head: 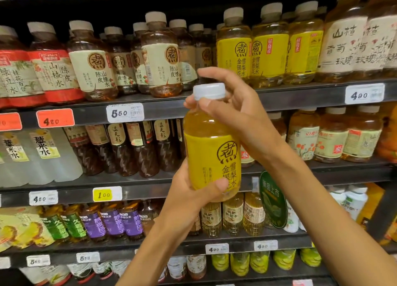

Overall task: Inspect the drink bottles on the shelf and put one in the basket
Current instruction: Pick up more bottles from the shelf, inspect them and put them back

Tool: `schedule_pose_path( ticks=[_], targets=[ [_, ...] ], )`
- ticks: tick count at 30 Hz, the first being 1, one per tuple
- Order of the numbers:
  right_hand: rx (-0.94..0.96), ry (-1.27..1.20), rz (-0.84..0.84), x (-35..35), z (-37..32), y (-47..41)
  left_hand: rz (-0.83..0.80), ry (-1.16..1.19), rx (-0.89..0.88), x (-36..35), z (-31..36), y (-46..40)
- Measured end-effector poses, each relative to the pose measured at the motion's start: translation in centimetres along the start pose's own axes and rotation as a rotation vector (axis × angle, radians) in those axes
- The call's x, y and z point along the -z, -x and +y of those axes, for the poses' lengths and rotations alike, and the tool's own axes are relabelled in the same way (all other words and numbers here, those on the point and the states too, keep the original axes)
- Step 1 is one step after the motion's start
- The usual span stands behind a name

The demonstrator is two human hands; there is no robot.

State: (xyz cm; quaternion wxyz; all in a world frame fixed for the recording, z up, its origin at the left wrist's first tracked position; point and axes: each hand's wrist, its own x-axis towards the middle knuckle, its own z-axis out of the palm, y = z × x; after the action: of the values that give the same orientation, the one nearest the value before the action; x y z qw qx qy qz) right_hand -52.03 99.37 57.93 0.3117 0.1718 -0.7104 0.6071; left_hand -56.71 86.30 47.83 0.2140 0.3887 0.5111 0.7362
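A yellow-labelled drink bottle [211,143] with a pale cap is held upright in front of the shelves, at the middle of the view. My left hand [189,197] grips its lower part, thumb across the front of the label. My right hand [234,111] grips the neck just under the cap, fingers curled behind it. More bottles with the same yellow label [234,55] stand on the upper shelf behind. No basket is in view.
Shelves [300,96] run across the whole view, packed with rows of bottled drinks: brown ones with beige labels [163,64] at upper left, clear ones [45,154] at left. Price tags [125,112] line the shelf edges. A round green sign [272,199] hangs at right.
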Motion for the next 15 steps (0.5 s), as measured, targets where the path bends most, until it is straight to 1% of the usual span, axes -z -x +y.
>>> schedule_pose_path(
  ticks=[5, 7, 9, 12, 15],
  targets=[
    [0.045, 0.026, -0.055, 0.7, 0.0, 0.7, 0.047, -0.113, -0.142, 0.6, -0.7, -0.2],
    [0.024, -0.026, -0.104, 1.0, 0.1, 1.2, 0.049, -0.184, -0.197, 0.6, -0.5, -0.4],
    [0.041, -0.07, -0.141, 0.9, 0.1, 1.7, 0.047, -0.246, -0.248, 0.6, -0.4, -0.6],
    [0.159, 0.037, -0.158, 0.4, -0.1, 2.1, 0.083, -0.323, -0.306, 0.8, -0.6, -1.3],
    [0.253, 0.17, -0.117, 0.3, 0.0, 2.2, 0.128, -0.376, -0.347, 1.1, -0.9, -1.9]
  ],
)
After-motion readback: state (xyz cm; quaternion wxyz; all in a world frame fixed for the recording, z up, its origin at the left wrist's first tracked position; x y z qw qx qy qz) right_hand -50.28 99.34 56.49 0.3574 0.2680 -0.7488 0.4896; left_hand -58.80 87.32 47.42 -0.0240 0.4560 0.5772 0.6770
